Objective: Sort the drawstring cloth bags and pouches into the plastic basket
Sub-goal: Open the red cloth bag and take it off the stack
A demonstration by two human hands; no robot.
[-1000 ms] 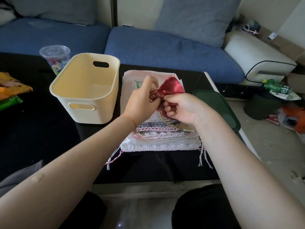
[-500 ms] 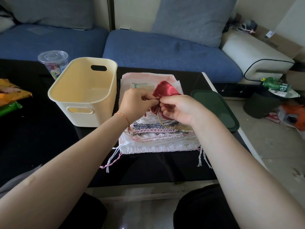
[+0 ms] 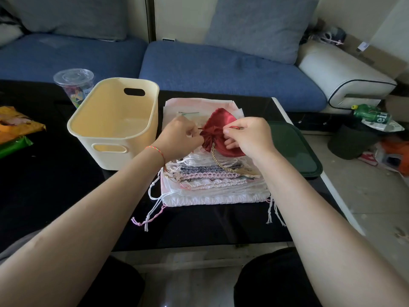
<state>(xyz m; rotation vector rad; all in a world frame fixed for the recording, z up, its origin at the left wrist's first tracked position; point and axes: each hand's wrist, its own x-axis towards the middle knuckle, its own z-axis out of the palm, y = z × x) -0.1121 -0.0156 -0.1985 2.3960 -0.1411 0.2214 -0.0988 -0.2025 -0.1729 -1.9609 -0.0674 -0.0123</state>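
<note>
Above the stack of bags (image 3: 212,185), at three o'clock from the basket (image 3: 115,129), left hand (image 3: 180,140) and right hand (image 3: 250,138) now pull the red pouch (image 3: 219,129) cords apart; neck cinched, basket next.

I see a home living room | blue sofa (image 3: 221,69) with grey cushions (image 3: 261,25) | black coffee table (image 3: 44,185) | floor clutter at right

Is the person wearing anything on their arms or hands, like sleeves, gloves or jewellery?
No gloves, and no sleeves show on either forearm. The left hand has a thin braided bracelet in orange, pink and green at its wrist. The right hand wears nothing visible.
</note>
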